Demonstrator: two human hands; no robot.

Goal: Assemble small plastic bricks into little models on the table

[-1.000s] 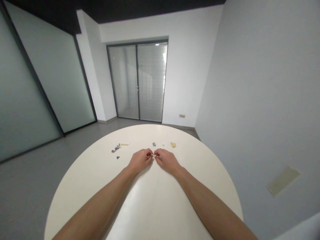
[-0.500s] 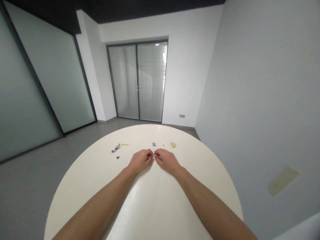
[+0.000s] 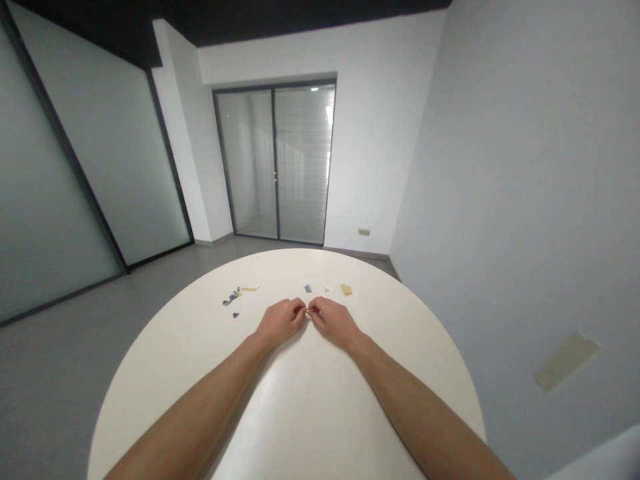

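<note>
- Frosted glass panels in dark frames fill the left of the frame, beyond the round white bench.
- Left of centre, a loose cluster of small dark pieces lies on the bench, with a single dark piece just below it.
- A thin yellow strip lies at the cluster's upper right.
- Centre of the frame: the left hand, fingers curled into a closed pinch on a small pale piece.
- Just above the meeting hands, a grey-blue piece lies on the bench.
- The small pale piece sits between the two hands' fingertips, mostly hidden, too small to identify.
- A tiny white bit lies just above the right hand, whose fingers are likewise pinched closed at the pale piece.
- Right of centre, a flat yellow piece lies near the right hand.
- Lower right of the frame: a beige patch on the wall.
</note>
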